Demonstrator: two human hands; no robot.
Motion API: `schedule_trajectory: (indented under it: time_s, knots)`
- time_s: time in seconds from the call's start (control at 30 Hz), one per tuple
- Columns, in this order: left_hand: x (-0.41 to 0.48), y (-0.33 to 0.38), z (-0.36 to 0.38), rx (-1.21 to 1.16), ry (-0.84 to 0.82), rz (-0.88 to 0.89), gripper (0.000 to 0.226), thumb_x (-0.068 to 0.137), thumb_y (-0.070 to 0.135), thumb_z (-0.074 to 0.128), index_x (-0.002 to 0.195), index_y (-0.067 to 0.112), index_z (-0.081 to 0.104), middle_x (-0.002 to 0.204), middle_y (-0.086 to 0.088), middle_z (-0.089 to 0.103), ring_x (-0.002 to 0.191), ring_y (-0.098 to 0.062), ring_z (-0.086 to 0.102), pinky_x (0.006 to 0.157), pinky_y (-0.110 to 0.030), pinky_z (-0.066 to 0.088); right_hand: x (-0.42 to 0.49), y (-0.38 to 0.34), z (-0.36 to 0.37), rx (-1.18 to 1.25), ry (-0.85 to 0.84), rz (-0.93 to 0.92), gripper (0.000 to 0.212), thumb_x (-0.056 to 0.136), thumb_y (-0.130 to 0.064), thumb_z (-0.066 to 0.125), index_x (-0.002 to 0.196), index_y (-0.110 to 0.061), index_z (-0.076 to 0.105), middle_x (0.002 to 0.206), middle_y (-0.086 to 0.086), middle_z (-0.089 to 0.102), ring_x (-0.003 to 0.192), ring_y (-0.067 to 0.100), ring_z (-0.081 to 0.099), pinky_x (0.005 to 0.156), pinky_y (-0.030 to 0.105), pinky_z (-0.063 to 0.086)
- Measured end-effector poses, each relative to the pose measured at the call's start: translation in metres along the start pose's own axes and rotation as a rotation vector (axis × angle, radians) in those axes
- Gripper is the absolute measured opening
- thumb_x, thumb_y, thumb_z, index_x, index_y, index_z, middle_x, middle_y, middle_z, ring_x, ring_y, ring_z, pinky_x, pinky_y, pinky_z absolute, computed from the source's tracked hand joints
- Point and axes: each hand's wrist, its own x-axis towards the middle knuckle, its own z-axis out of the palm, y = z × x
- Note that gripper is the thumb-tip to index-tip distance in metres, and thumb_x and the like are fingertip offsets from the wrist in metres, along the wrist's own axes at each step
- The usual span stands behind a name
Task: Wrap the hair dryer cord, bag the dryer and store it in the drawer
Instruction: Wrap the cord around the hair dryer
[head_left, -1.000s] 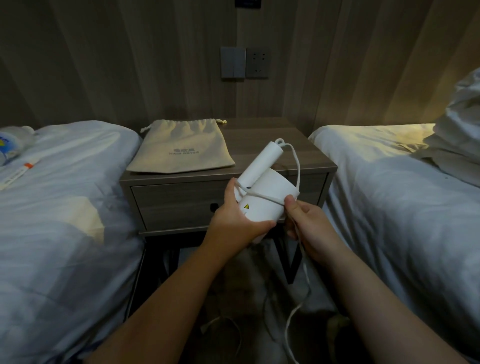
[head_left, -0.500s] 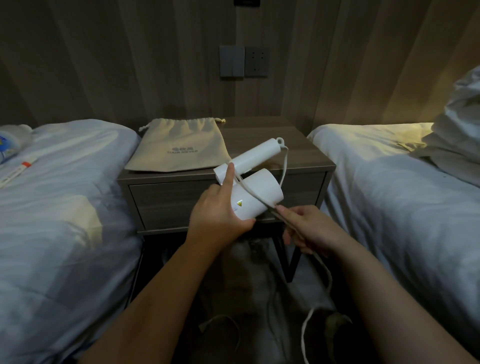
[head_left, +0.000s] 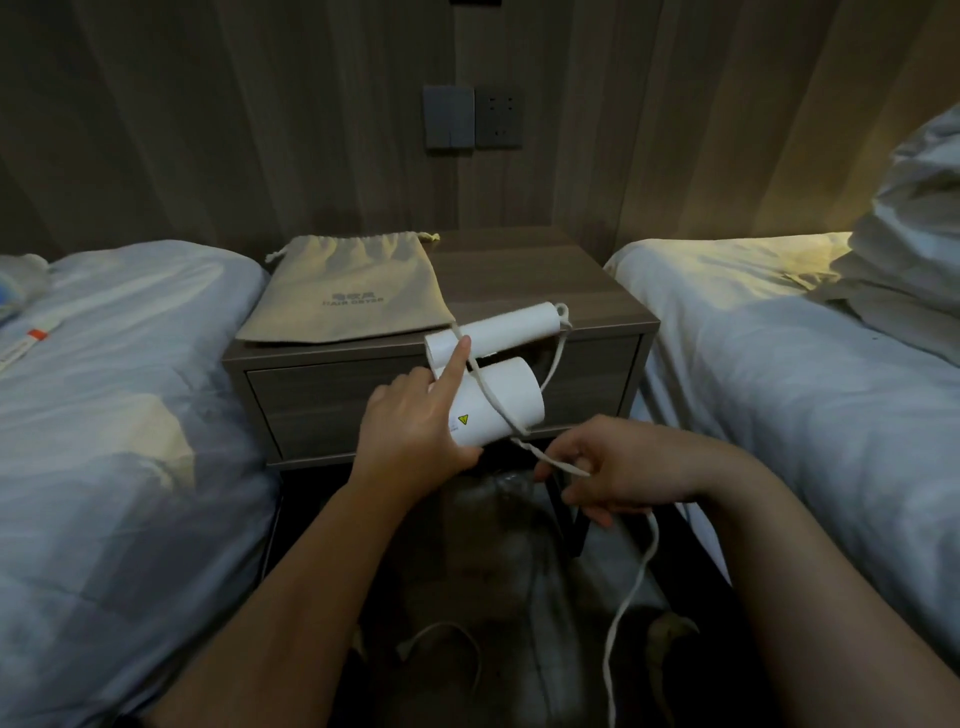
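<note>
Head, one dryer (head_left: 511, 402), one cord (head_left: 655, 538), one bag (head_left: 348, 291)

Left hand (head_left: 415, 431) gripping hair dryer (head_left: 506, 402), index finger straight, right hand (head_left: 623, 462) pinching cord (head_left: 545, 457)

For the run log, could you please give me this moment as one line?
stage: wrapping cord | left hand: holds hair dryer | right hand: pinches cord | bag: on nightstand | drawer: closed
</note>
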Motion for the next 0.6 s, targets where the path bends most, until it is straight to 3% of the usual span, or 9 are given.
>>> schedule_trajectory:
  time_s: [0.1,0.2,0.27,0.33,0.43,0.53,0.6]
  knots:
    - [-0.003,-0.001,0.008,0.014,0.052,0.136,0.112,0.055,0.048,0.074,0.148,0.024,0.016,0.089,-0.008,0.057,0.074,-0.027,0.054,0.067,-0.035,0.04,-0.002,0.0,-0.006,-0.119,0.172,0.013,0.015,0.087,-0.01,0.059,0.089,-0.021,0.068,0.046,-0.008,0.06,0.04,-0.001,0.052,0.047,0.01,0.038]
    - [-0.007,0.001,0.014,-0.002,0.035,0.259,0.107,0.058,0.05,0.07,0.147,0.024,0.016,0.091,-0.009,0.06,0.076,-0.026,0.056,0.069,-0.035,0.044,-0.001,-0.001,-0.01,-0.214,0.451,0.026,0.02,0.079,-0.02,0.068,0.061,-0.028,0.067,0.046,-0.017,0.061,0.052,-0.004,0.057,0.056,0.018,0.042]
    - [-0.007,0.006,0.012,0.01,0.0,0.33,0.103,0.061,0.052,0.065,0.147,0.026,0.014,0.096,-0.008,0.06,0.082,-0.026,0.057,0.074,-0.036,0.046,-0.001,-0.004,-0.011,-0.332,0.617,0.074,0.016,0.07,-0.035,0.076,0.063,-0.024,0.068,0.052,-0.009,0.058,0.06,0.005,0.054,0.056,0.023,0.041]
    - [-0.008,0.01,0.011,0.018,-0.025,0.388,0.104,0.062,0.055,0.066,0.147,0.026,0.013,0.099,-0.007,0.061,0.086,-0.024,0.058,0.077,-0.036,0.045,-0.003,-0.006,-0.012,-0.447,0.695,0.132,0.032,0.062,-0.049,0.079,0.062,-0.021,0.062,0.055,-0.009,0.048,0.06,0.012,0.048,0.05,0.023,0.033]
    - [-0.01,0.014,0.01,0.023,-0.025,0.408,0.105,0.06,0.055,0.069,0.146,0.026,0.015,0.096,-0.007,0.061,0.082,-0.024,0.058,0.074,-0.036,0.045,-0.006,-0.001,-0.015,-0.408,0.64,0.16,0.039,0.059,-0.051,0.08,0.063,-0.014,0.066,0.054,-0.006,0.052,0.055,0.007,0.048,0.047,0.022,0.03]
    - [-0.009,0.012,0.01,0.042,-0.008,0.408,0.106,0.059,0.055,0.07,0.145,0.026,0.017,0.094,-0.007,0.061,0.08,-0.024,0.058,0.073,-0.035,0.045,-0.012,0.005,-0.02,-0.012,0.503,0.04,0.031,0.071,-0.039,0.076,0.061,-0.01,0.072,0.04,-0.006,0.052,0.043,0.004,0.05,0.044,0.015,0.034]
    - [-0.009,0.011,0.009,0.042,-0.012,0.405,0.106,0.059,0.056,0.07,0.146,0.026,0.015,0.095,-0.007,0.061,0.081,-0.024,0.058,0.073,-0.035,0.045,-0.016,0.009,-0.022,0.246,0.369,-0.081,0.042,0.08,-0.04,0.06,0.059,-0.006,0.068,0.035,-0.005,0.046,0.043,0.001,0.052,0.049,0.014,0.037]
